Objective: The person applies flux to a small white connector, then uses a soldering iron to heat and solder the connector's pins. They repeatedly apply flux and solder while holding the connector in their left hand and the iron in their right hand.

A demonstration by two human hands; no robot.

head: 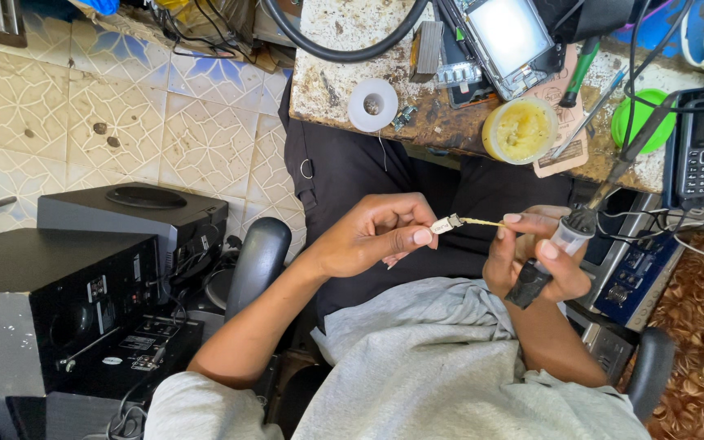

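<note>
Over the lap, left hand point(368, 236) pinches a small light connector point(447, 224), its thin wire point(482, 222) likely fragile; right hand point(535, 257) grips a soldering iron point(605, 195).

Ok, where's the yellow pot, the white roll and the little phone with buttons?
Yellow pot point(520, 130), head view, on the yellow paste inside.
White roll point(372, 104), head view, on its flat white top.
Little phone point(701, 147), head view, on its keypad.
</note>
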